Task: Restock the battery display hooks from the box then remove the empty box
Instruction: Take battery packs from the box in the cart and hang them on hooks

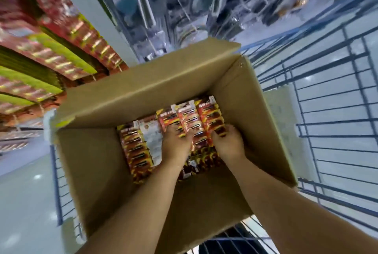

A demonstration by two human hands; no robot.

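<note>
Several rows of red-and-yellow carded battery packs (190, 123) lie at the bottom of one open brown cardboard box (98, 151) sitting in a blue wire cart (327, 123). Both hands reach in: left hand (176, 143) and right hand (229, 141) curl fingers over the packs, apparently gathering a bunch. Restocking is underway; next, lift them toward the display hooks (51, 49) at left.

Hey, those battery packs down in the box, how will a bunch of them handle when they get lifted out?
The battery packs look like flat glossy cards, so a bunch may slide apart unless pinched firmly. Each carries several cells, so a handful is probably heavy for its size. Both the left hand and right hand are on them, which suits that.
</note>
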